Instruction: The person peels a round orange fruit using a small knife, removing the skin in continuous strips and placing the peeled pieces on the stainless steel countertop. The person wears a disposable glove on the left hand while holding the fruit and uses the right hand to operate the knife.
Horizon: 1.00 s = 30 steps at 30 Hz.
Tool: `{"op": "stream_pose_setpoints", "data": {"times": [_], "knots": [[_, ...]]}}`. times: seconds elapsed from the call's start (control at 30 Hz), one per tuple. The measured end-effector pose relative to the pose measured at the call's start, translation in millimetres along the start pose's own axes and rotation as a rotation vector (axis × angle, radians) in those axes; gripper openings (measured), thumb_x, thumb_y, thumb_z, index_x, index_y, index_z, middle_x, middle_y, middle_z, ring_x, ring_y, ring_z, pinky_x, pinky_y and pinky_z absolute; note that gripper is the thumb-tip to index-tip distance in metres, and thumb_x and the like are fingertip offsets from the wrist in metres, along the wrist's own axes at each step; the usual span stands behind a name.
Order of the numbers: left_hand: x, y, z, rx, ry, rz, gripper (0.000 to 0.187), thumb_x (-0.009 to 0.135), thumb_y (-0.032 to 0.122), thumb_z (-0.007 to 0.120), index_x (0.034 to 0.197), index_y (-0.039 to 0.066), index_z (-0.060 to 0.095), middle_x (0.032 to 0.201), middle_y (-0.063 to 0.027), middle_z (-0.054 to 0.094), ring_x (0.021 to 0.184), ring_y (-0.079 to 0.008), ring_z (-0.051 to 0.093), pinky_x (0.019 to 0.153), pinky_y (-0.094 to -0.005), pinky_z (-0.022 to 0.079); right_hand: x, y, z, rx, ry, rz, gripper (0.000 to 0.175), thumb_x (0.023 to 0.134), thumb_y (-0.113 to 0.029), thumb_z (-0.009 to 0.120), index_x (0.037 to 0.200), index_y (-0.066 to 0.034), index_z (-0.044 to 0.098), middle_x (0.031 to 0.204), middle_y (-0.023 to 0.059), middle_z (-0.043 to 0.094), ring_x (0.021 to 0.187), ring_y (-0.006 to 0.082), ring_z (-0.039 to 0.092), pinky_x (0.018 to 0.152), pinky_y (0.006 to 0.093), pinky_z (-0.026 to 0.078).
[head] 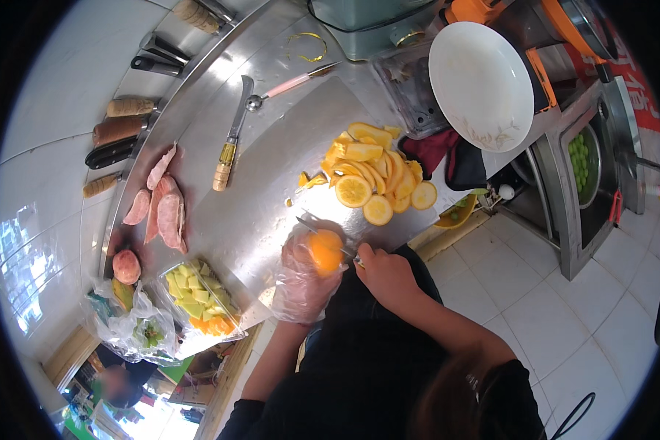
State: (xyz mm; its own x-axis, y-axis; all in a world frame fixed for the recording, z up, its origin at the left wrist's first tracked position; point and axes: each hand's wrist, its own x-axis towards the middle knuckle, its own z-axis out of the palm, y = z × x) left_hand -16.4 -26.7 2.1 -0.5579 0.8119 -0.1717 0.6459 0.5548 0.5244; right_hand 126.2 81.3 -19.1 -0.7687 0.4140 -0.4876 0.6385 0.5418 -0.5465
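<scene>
My left hand (302,275), in a clear plastic glove, grips an orange (325,252) low over the steel worktop's front edge. My right hand (388,278) is bare and holds a knife (307,224) by its handle, most of which my fingers hide. The blade runs across the orange, its tip showing at the far left side; how deep it sits cannot be made out. Just beyond the fruit lies a heap of orange slices and peel (371,168). A clear plastic box (236,300) to the left holds pale green fruit cubes and orange pieces.
A wooden-handled knife (228,151) and a melon baller (286,86) lie on the steel worktop (269,148). Pink peeled fruit segments (168,212) rest at left, below several racked handles (121,132). A white plate (481,85) stands at right. A person (115,385) appears lower left.
</scene>
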Motion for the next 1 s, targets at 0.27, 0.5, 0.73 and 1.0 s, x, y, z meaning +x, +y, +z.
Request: {"op": "stream_pose_setpoints", "data": {"times": [0.27,0.5,0.73,1.0], "knots": [[-4.7,-5.9,-2.9,-0.105,-0.114,-0.066,0.099,0.066,0.019,0.084,0.148,0.003,0.03,0.146,-0.0202,0.041,0.127,-0.0417,0.044,0.105,-0.0506,0.038,-40.2,32.4,0.5,0.195,-0.07,0.142,0.027,0.092,-0.028,0.062,0.098,-0.004,0.052,0.073,0.0181,0.066,0.068,0.0402,0.065,0.061,0.05,0.052],[-24.0,-11.4,-18.2,-0.014,-0.094,-0.144,0.093,0.064,0.022,0.084,0.143,0.003,0.037,0.141,-0.0157,0.048,0.123,-0.035,0.048,0.103,-0.046,0.036,-35.5,16.2,-12.4,0.286,-0.018,0.102,0.028,0.092,-0.025,0.064,0.104,-0.002,0.056,0.083,0.0198,0.068,0.077,0.0397,0.066,0.066,0.0474,0.052],[-26.0,-6.1,-16.8,0.091,-0.082,-0.097,0.082,0.068,0.031,0.08,0.135,-0.001,0.044,0.123,-0.0165,0.053,0.117,-0.0362,0.049,0.099,-0.0481,0.038,-45.6,-7.2,-26.4,0.227,0.043,-0.157,0.026,0.09,-0.026,0.067,0.103,-0.0052,0.057,0.083,0.011,0.064,0.07,0.0335,0.065,0.063,0.0425,0.052],[-28.0,-11.1,-8.1,0.18,0.019,-0.13,0.071,0.065,0.036,0.082,0.121,0.004,0.052,0.111,-0.019,0.055,0.103,-0.0401,0.051,0.089,-0.0504,0.044,-50.4,-13.6,-15.3,-0.043,0.148,-0.258,0.023,0.09,-0.029,0.067,0.095,-0.0109,0.053,0.072,0.0058,0.057,0.058,0.0221,0.064,0.048,0.0331,0.051]]}}
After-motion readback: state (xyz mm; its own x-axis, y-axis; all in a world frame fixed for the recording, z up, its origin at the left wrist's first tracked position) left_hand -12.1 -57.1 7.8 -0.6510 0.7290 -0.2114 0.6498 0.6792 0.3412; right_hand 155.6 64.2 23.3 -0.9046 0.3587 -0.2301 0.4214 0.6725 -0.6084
